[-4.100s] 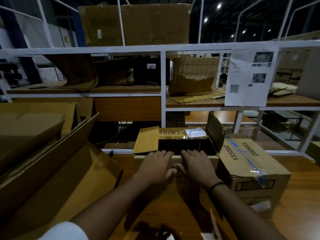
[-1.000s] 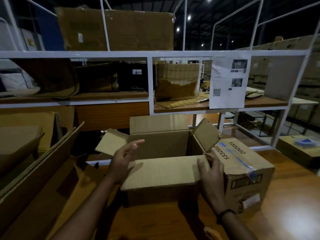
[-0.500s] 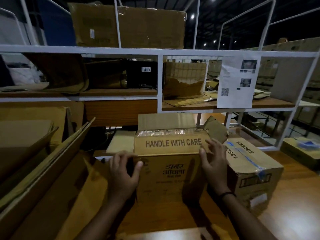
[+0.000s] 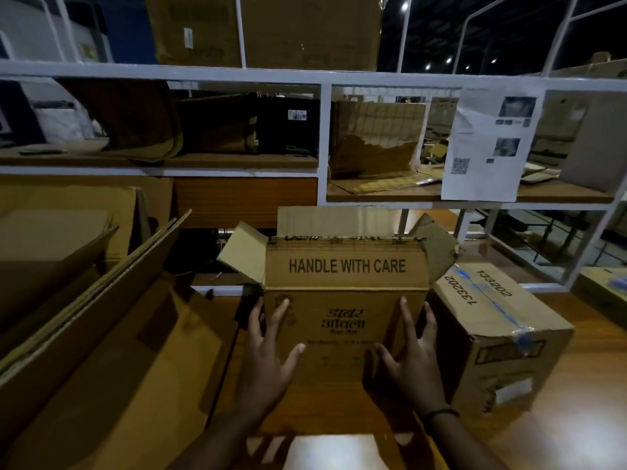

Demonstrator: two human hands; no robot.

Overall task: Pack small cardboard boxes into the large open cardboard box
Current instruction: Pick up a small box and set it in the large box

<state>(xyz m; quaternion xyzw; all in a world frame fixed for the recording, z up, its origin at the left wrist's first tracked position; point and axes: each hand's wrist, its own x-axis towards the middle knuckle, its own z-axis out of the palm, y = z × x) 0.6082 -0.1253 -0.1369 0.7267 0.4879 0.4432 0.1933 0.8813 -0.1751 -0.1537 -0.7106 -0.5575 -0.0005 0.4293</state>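
Far left: leaning cardboard sheets (image 4: 101, 293), nobody's hand on them. My left hand (image 4: 268, 354) lies flat on the near face of the open box (image 4: 346, 266), fingers spread and straight, gripping nothing. The box stands upright mid-worktop (image 4: 583, 401), flaps up; its inside is hidden from here. My right hand (image 4: 414, 354) does the same at the box's right edge, splayed and empty. Just beside it is a taped box (image 4: 492, 320), sealed. I judge packing not begun: no small boxes in view, the box only being positioned.
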